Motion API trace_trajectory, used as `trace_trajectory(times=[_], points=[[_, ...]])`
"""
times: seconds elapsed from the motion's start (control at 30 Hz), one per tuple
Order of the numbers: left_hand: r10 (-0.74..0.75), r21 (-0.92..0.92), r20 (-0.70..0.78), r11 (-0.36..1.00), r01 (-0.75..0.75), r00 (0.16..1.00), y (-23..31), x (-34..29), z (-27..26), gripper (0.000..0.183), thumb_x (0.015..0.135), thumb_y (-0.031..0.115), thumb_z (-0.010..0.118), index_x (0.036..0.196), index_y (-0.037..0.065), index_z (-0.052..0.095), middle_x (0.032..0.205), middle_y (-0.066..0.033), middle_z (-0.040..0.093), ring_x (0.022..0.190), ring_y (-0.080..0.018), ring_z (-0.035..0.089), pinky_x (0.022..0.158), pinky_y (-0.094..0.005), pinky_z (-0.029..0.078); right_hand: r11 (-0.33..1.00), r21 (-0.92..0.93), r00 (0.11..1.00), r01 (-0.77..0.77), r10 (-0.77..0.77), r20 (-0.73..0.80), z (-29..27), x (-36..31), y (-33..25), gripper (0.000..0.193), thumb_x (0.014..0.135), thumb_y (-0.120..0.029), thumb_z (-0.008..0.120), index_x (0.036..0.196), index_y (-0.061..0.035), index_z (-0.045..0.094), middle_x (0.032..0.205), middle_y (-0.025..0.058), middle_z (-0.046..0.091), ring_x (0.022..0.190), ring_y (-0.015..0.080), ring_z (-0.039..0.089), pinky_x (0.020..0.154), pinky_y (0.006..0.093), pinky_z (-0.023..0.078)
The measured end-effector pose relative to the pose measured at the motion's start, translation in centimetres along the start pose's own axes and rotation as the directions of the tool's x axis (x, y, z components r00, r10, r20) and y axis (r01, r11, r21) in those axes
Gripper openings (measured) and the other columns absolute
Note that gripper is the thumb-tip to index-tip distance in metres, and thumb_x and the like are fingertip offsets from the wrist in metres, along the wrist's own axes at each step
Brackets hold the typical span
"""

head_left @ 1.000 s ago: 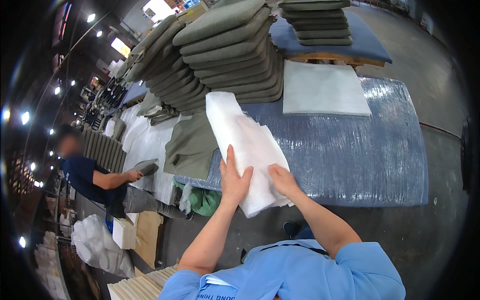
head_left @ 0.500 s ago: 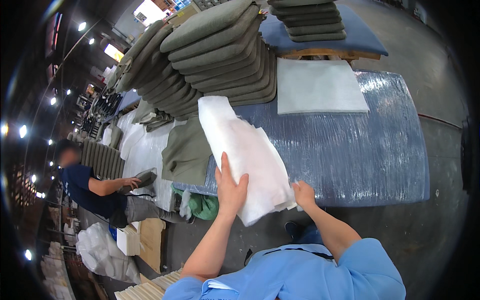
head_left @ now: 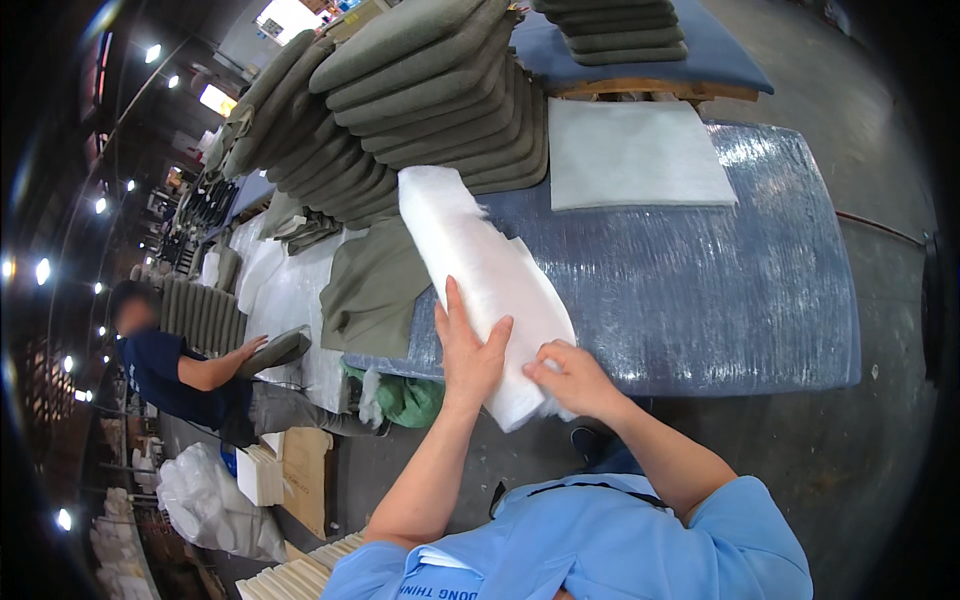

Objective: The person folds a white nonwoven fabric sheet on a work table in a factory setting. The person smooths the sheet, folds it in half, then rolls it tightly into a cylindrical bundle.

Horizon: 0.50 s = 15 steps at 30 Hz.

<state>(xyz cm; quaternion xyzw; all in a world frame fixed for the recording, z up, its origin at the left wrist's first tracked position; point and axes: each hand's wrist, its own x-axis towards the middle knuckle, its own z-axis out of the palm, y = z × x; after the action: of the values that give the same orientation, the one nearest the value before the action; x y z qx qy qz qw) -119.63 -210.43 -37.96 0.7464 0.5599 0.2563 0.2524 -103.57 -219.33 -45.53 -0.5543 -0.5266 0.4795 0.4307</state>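
Observation:
A long piece of white fluffy batting (head_left: 485, 255), apparently folded or wrapped round something, lies slantwise across the front edge of the plastic-covered table, its near end jutting out past that edge. My left hand (head_left: 472, 350) rests along its left side, with fingers stretched out and thumb spread over the top. At the right edge near the lower end, my right hand (head_left: 578, 380) is closed, pinching the batting between thumb and curled fingers. Whatever is inside the batting is hidden.
Tall stacks of grey-green cushions (head_left: 430, 90) stand behind. A flat white sheet (head_left: 640, 155) lies on the blue plastic-wrapped table (head_left: 700, 300). Grey-green fabric (head_left: 370, 290) drapes at left, above a green bag (head_left: 408, 400). At far left a co-worker (head_left: 185, 370) handles a cushion.
My right hand has moved left and inward over the batting's lower end, drawing its right edge over so the piece looks narrower. The left hand stays on its side.

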Motion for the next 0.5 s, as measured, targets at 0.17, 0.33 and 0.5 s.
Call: trace_trajectory(times=[0.17,0.33,0.5], points=[[0.309,-0.035,0.038,0.951,-0.308,0.950,0.5,0.5,-1.8,0.063,0.101,0.024,0.064,0.161,0.016,0.044,0.169,-0.0292,0.026,0.161,-0.0486,0.014,0.128,-0.0548,0.019,0.964,0.253,0.996,-0.084,0.088,-0.007,-1.7,0.7,1.3,0.026,0.100,-0.028,0.071,0.096,-0.0029,0.066,0.098,0.0114,0.069,0.089,0.0155,0.065,0.078,0.0350,0.052],[0.660,0.027,0.370,0.696,-0.718,0.654,-0.3,1.3,-3.2,0.034,0.098,0.018,0.060,0.127,0.016,0.077,0.150,-0.0079,0.061,0.160,-0.0438,0.024,0.129,-0.0592,0.013,0.885,0.458,0.984,0.084,-0.003,-0.176,-1.5,1.1,0.7,0.020,0.100,-0.022,0.071,0.095,-0.0035,0.065,0.089,0.0084,0.070,0.089,0.0126,0.064,0.078,0.0343,0.053],[0.744,0.055,0.366,0.582,-0.811,0.559,0.4,2.1,-1.7,0.020,0.090,0.020,0.067,0.107,0.016,0.076,0.129,-0.0053,0.066,0.149,-0.0443,0.040,0.127,-0.0621,0.021,0.997,0.071,0.930,0.037,-0.009,-0.367,-2.6,3.0,8.7,0.014,0.099,-0.017,0.069,0.099,-0.0033,0.067,0.094,0.0089,0.073,0.092,0.0167,0.068,0.084,0.0352,0.053]])
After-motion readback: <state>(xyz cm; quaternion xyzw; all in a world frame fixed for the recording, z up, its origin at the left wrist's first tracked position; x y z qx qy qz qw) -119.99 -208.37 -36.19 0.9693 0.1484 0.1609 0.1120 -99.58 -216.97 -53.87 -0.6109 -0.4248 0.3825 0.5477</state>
